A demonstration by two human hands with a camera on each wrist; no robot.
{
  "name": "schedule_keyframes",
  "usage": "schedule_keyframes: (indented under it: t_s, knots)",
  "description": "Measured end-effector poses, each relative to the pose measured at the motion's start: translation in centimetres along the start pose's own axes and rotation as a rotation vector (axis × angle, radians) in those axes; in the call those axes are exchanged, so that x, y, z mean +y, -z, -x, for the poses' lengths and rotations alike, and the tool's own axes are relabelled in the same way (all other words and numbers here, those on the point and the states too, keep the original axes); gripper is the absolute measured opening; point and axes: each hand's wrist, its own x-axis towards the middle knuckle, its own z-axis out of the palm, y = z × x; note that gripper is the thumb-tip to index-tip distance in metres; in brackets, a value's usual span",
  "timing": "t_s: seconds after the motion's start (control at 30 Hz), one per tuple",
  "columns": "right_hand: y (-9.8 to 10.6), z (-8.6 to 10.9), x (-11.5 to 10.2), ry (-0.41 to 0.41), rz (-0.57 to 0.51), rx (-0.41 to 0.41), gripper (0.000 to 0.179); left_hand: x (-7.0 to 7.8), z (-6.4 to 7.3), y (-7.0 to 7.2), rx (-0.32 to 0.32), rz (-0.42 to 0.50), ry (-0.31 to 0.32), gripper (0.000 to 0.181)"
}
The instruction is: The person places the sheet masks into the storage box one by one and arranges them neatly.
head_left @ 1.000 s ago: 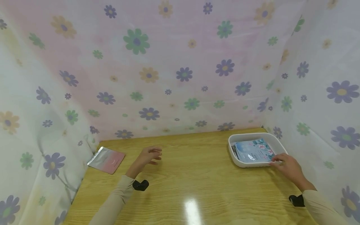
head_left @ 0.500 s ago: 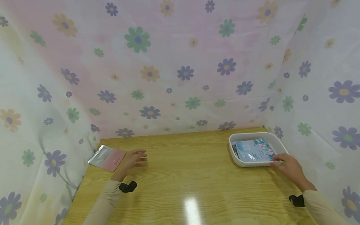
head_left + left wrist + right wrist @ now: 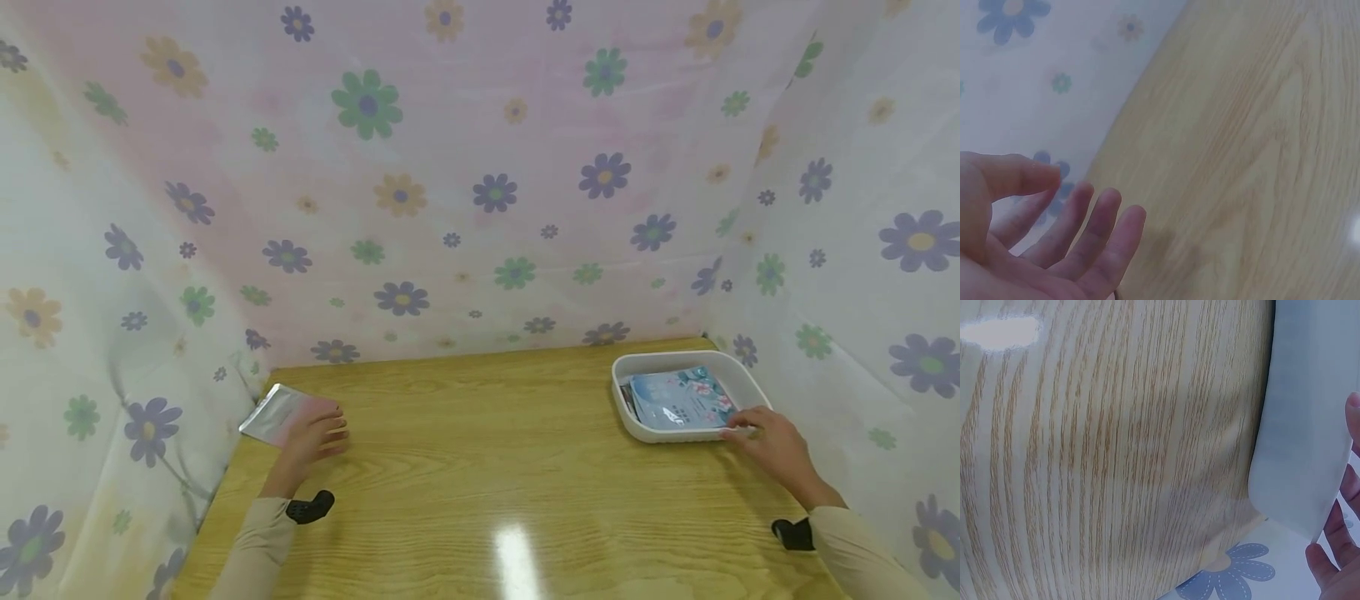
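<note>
My left hand (image 3: 309, 442) is over the near right part of a pink and silver foil packet (image 3: 274, 413) on the table's left side; whether it touches the packet I cannot tell. Its fingers are loosely bent with nothing between them, as the left wrist view of the hand (image 3: 1066, 244) shows. On the right, my right hand (image 3: 774, 450) grips the near right rim of a white plastic basket (image 3: 660, 436). Inside the basket lies a blue floral packet (image 3: 678, 400), with a darker edge of something under its left side. The right wrist view shows the basket's outer wall (image 3: 1304, 425) beside the fingers.
The wood-grain table (image 3: 480, 467) stretches between the two hands. Flowered cloth (image 3: 480, 250) encloses it at the back and both sides. A bright light reflection lies near the table's front. The basket stands close to the right-hand cloth.
My left hand has moved left and slightly down, from the table beside the foil packet to over it, covering part of it. The right hand has stayed at the basket's rim.
</note>
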Motion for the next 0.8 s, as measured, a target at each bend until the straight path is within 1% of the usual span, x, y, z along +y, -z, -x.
schedule_keyframes:
  t_s: [0.1, 0.23, 0.4, 0.57, 0.7, 0.8]
  knots:
    - [-0.1, 0.0, -0.1, -0.003, -0.001, 0.001, 0.018, -0.4, 0.5, 1.0, 0.05, 0.052, 0.03, 0.049]
    - [-0.1, 0.0, -0.2, 0.004, 0.002, 0.015, 0.019, -1.1, 1.1, 2.3, 0.084, 0.069, 0.034, 0.045]
    - [-0.1, 0.1, 0.0, 0.02, -0.012, 0.042, 0.018, -2.1, 1.8, 3.6, 0.117, 0.069, 0.015, 0.045]
    - [-0.3, 0.0, 0.2, 0.022, -0.024, 0.054, 0.018, -3.0, 2.3, 4.9, 0.153, 0.065, 0.031, 0.048]
    - [-0.4, 0.0, 0.3, 0.019, -0.03, 0.055, 0.018, -3.3, 2.5, 5.6, 0.205, 0.067, 0.048, 0.05]
    - [-0.4, 0.1, 0.3, 0.013, -0.039, 0.05, 0.017, -3.1, 2.5, 5.7, 0.26, 0.067, 0.07, 0.047]
